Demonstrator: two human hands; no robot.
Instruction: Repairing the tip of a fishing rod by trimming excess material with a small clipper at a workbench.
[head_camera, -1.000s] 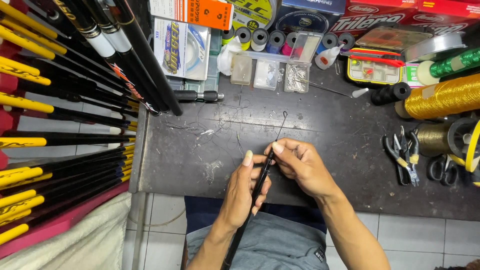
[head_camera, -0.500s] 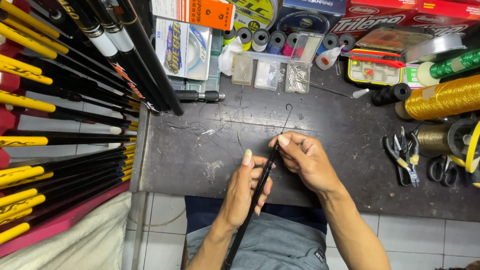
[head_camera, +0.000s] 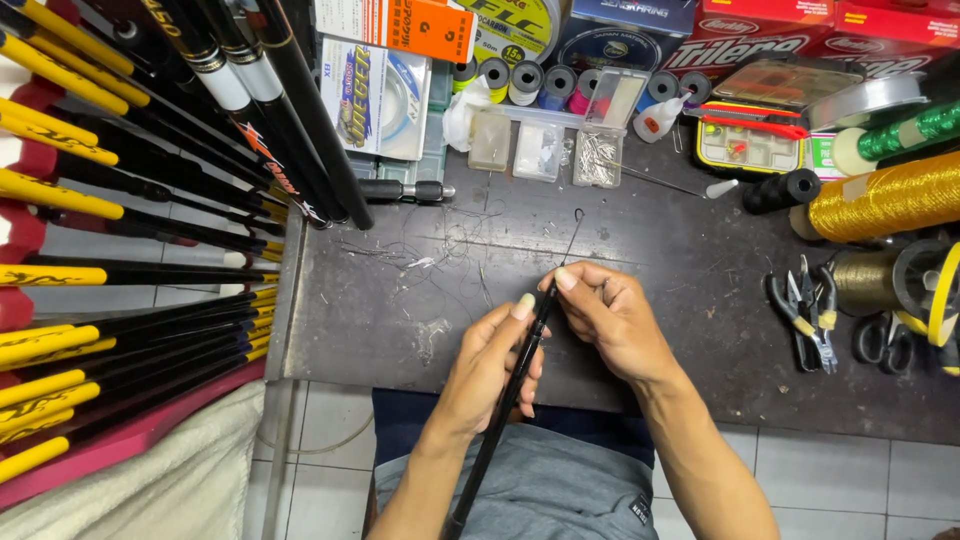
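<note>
Seated person working a thin black fishing-rod blank (head_camera: 505, 400) over a dark, scuffed worktop (head_camera: 700, 300). The blank is running diagonally from the lap up across the near edge of the worktop, its fine tip section ending in a small wire tip ring (head_camera: 579, 213) that is pointing toward the far side of the worktop.

The left hand (head_camera: 490, 365) is wrapping the blank from the left, its grip clenched around the shaft with the thumb lying along it, nail upward. The right hand (head_camera: 610, 320) is pinching the thinner section just above the left hand, thumb and forefinger closed on the blank, remaining fingers curled. Both wrists are hovering just over the near edge of the worktop, forearms converging from the body.

Judged from the pose, the step in hand is fine work at the tip section; it is best done with the left hand acting as a steady anchor while the right hand is making only small, light movements, since the tip looks slender and likely to flex or snap under sideways force.

At the far edge of the worktop are small clear plastic boxes (head_camera: 540, 150); at its right end, a large spool of gold thread (head_camera: 890, 195) and pliers (head_camera: 800, 310). Off its left edge, yellow-and-black rods (head_camera: 120, 200) are lying stacked.
</note>
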